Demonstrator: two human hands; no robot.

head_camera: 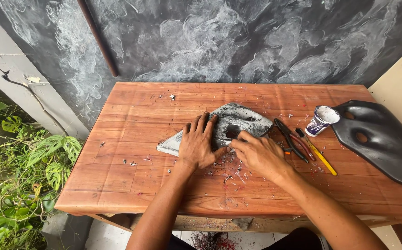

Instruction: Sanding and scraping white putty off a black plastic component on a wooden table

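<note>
The left hand (200,141) lies flat, fingers spread and open, pressing down on the near left part of a grey, whitish-smeared moulded panel (238,122) that rests on the wooden table (131,139). The right hand (259,153) is bent over the panel's near edge with its fingertips drawn together against it; whether they pinch a small tool or only the panel cannot be made out, since the fingers hide the contact point. The panel's middle and left corner are partly covered by the left hand, so its full outline is unclear. Scraps and shavings (231,173) litter the board just in front of both hands. To the right lie pliers (290,139), a yellow-handled tool (321,157), and a small white tub (322,120). Beyond them a black panel (381,139) runs past the table edge, cut off by the frame.
</note>
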